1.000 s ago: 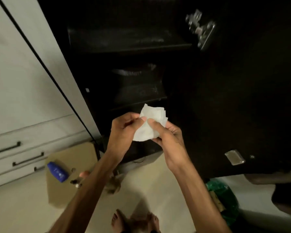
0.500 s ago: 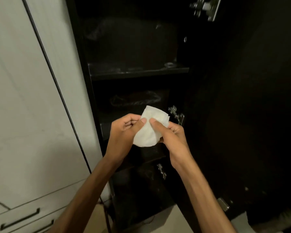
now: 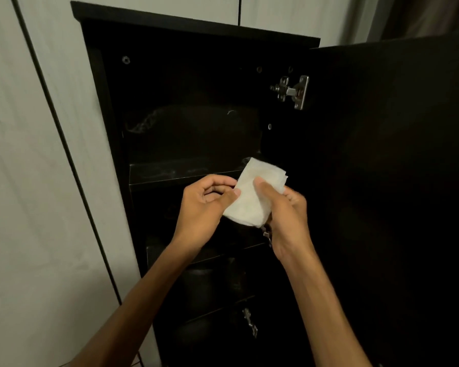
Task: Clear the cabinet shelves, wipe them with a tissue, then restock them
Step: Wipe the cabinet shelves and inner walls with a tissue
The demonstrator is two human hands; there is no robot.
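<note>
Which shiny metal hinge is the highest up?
The hinge by the cabinet's top right corner, above the tissue. The other one in full view, the lowest hinge, sits far down between the arms.

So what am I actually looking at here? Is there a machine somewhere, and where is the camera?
There is no machine: these are a person's two bare hands, filmed by one wide-angle camera worn on the head, looking forward and down. That is why the arms reach in from the bottom edge. Both hands hold a folded white tissue: the left hand pinches its left side, and the right hand grips it with the thumb on top. Behind them stands a dark cabinet with its door swung open to the right on a metal hinge. The upper shelf shows pale dusty streaks. The lower shelves are too dark to tell what they hold.
</note>
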